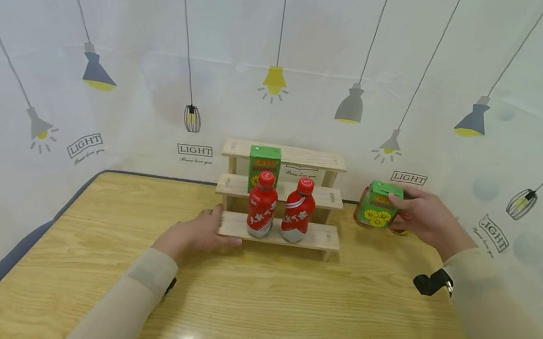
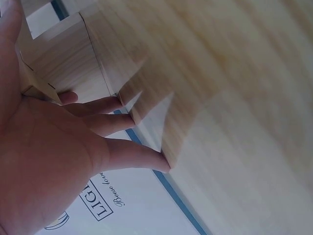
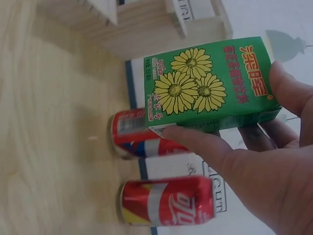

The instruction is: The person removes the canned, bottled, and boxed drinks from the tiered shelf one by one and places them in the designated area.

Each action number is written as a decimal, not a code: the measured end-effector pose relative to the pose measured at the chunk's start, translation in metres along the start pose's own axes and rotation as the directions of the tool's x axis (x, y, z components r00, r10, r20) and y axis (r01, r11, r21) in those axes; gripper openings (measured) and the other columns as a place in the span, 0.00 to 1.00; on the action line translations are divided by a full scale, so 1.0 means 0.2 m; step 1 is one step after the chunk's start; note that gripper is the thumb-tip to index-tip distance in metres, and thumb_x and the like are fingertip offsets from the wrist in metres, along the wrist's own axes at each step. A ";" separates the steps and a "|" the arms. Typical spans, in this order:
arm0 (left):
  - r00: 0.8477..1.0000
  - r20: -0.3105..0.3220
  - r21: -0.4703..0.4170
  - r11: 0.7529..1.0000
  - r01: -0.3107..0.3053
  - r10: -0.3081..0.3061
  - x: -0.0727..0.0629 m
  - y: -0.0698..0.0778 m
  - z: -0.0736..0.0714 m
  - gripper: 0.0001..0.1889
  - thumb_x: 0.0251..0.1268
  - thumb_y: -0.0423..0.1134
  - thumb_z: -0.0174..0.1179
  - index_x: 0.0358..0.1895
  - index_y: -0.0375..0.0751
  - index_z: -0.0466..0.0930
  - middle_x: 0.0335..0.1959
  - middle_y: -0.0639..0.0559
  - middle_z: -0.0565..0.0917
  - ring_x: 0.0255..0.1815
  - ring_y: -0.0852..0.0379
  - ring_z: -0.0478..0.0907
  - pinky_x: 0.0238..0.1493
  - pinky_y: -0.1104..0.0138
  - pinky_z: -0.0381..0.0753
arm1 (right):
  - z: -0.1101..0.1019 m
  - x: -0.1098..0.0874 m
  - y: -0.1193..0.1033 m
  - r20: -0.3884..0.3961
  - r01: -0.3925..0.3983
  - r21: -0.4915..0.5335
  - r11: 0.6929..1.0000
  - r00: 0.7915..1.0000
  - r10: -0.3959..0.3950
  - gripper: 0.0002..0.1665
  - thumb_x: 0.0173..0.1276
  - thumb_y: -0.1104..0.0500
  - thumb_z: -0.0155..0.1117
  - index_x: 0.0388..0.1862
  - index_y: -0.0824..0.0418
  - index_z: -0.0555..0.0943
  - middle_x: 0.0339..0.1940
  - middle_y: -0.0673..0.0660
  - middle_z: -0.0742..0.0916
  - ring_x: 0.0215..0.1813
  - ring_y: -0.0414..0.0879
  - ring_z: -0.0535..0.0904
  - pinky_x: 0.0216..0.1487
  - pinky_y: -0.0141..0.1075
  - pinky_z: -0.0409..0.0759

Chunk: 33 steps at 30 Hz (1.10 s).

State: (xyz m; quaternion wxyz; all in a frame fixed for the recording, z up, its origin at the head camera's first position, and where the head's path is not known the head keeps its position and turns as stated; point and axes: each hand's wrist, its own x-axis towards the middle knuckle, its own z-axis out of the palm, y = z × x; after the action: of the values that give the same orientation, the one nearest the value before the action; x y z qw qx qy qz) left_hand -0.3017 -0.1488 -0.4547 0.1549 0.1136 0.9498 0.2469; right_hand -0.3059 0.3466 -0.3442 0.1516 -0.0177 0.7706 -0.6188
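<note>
My right hand holds a green drink carton with yellow flowers, just right of the wooden three-step shelf. In the right wrist view the thumb and fingers grip the carton's edges, and it tilts in front of two red cans. My left hand rests at the left end of the lowest step, thumb along its front edge. Seen from the left wrist, its fingers are spread and fairly straight, tips on the table, beside the shelf's corner.
Two red bottles stand on the lowest step. Behind the left one, another green carton stands on the middle step. Two red cans stand on the table right of the shelf. A lamp-printed curtain hangs behind the table.
</note>
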 end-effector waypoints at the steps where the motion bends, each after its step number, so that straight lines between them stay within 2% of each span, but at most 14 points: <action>1: 1.000 0.000 0.000 1.000 -0.003 0.003 0.00 0.00 0.00 0.66 0.63 0.76 0.64 0.87 0.34 0.40 0.86 0.28 0.55 0.87 0.30 0.54 0.83 0.32 0.58 | -0.01 0.00 0.02 0.003 0.000 0.009 1.000 1.000 0.000 0.47 0.83 0.47 0.60 0.90 0.59 0.50 0.55 0.37 0.83 0.56 0.33 0.84 0.62 0.45 0.88; 3: 1.000 0.003 0.002 1.000 -0.007 0.007 0.00 0.00 0.00 0.66 0.64 0.76 0.64 0.87 0.34 0.39 0.86 0.28 0.55 0.87 0.30 0.53 0.83 0.33 0.58 | -0.02 -0.01 0.06 0.005 -0.007 0.028 1.000 1.000 0.007 0.48 0.83 0.48 0.61 0.90 0.60 0.50 0.53 0.36 0.84 0.55 0.32 0.84 0.62 0.46 0.88; 5: 1.000 0.008 0.001 1.000 -0.007 0.007 0.00 -0.01 0.00 0.66 0.63 0.76 0.64 0.87 0.34 0.39 0.86 0.28 0.54 0.87 0.30 0.53 0.84 0.33 0.58 | -0.03 -0.01 0.09 0.001 -0.013 0.029 0.999 1.000 0.013 0.49 0.83 0.49 0.61 0.90 0.62 0.48 0.52 0.37 0.85 0.54 0.32 0.85 0.66 0.51 0.87; 10: 1.000 0.011 0.002 1.000 -0.011 0.011 0.00 -0.01 0.00 0.67 0.63 0.76 0.64 0.87 0.33 0.39 0.86 0.27 0.55 0.87 0.30 0.54 0.84 0.34 0.59 | -0.02 0.00 0.17 -0.008 -0.036 -0.002 0.999 0.999 0.036 0.50 0.83 0.47 0.60 0.90 0.63 0.46 0.56 0.42 0.80 0.54 0.33 0.82 0.75 0.64 0.76; 13: 1.000 0.007 0.004 1.000 -0.011 0.011 0.00 0.00 0.00 0.67 0.63 0.77 0.63 0.87 0.33 0.40 0.85 0.27 0.56 0.87 0.30 0.55 0.83 0.34 0.60 | -0.02 0.01 0.22 -0.002 -0.048 -0.010 0.999 0.999 0.048 0.50 0.83 0.46 0.60 0.90 0.62 0.47 0.58 0.42 0.78 0.55 0.33 0.80 0.77 0.66 0.73; 17: 1.000 0.006 0.008 1.000 -0.003 0.003 -0.01 0.00 0.00 0.67 0.63 0.77 0.63 0.87 0.33 0.40 0.85 0.27 0.56 0.86 0.30 0.55 0.83 0.33 0.60 | -0.03 0.01 0.27 0.009 -0.067 -0.004 0.998 0.998 0.067 0.50 0.83 0.46 0.61 0.90 0.61 0.48 0.57 0.37 0.80 0.59 0.33 0.78 0.77 0.68 0.72; 19: 1.000 0.008 0.010 1.000 0.001 -0.001 -0.01 0.00 0.00 0.67 0.63 0.77 0.63 0.87 0.34 0.40 0.85 0.27 0.56 0.86 0.30 0.55 0.82 0.32 0.60 | -0.04 0.01 0.30 0.018 -0.076 0.003 0.997 0.997 0.076 0.49 0.83 0.46 0.61 0.90 0.61 0.49 0.56 0.36 0.80 0.64 0.37 0.76 0.77 0.69 0.71; 24: 1.000 0.009 0.011 1.000 0.011 -0.012 0.00 0.01 0.00 0.67 0.61 0.78 0.63 0.87 0.35 0.40 0.86 0.28 0.56 0.87 0.31 0.55 0.81 0.28 0.57 | -0.05 0.01 0.33 0.030 -0.084 0.024 0.996 0.996 0.084 0.49 0.84 0.47 0.60 0.90 0.61 0.47 0.57 0.37 0.79 0.81 0.56 0.63 0.78 0.70 0.69; 29: 1.000 0.008 0.017 1.000 0.011 -0.011 0.00 0.00 0.00 0.69 0.60 0.80 0.62 0.87 0.35 0.39 0.86 0.28 0.55 0.87 0.31 0.54 0.82 0.30 0.57 | -0.05 0.01 0.34 0.044 -0.064 0.026 0.998 0.997 0.062 0.49 0.84 0.47 0.59 0.90 0.60 0.45 0.59 0.38 0.78 0.85 0.62 0.55 0.78 0.72 0.67; 31: 1.000 0.008 0.017 1.000 0.009 -0.009 0.00 0.00 0.00 0.69 0.60 0.80 0.62 0.87 0.35 0.39 0.86 0.28 0.55 0.87 0.31 0.54 0.82 0.31 0.58 | -0.06 0.01 0.34 0.052 -0.053 0.024 0.998 0.997 0.052 0.49 0.85 0.48 0.58 0.90 0.60 0.44 0.59 0.37 0.78 0.82 0.56 0.63 0.79 0.72 0.66; 33: 1.000 0.008 0.016 1.000 0.006 -0.006 0.00 0.00 0.00 0.69 0.60 0.80 0.62 0.87 0.35 0.39 0.86 0.28 0.54 0.87 0.31 0.54 0.83 0.32 0.58 | -0.07 0.01 0.35 0.064 -0.044 0.024 0.999 0.997 0.043 0.49 0.85 0.48 0.58 0.90 0.60 0.43 0.59 0.37 0.79 0.75 0.46 0.72 0.80 0.72 0.65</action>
State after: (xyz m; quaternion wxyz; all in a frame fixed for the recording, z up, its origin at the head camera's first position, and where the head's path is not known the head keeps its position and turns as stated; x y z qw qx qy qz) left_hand -0.3011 -0.1492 -0.4534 0.1585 0.1129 0.9514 0.2385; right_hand -0.3002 0.3762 -0.4091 0.1896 -0.0187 0.7577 -0.6241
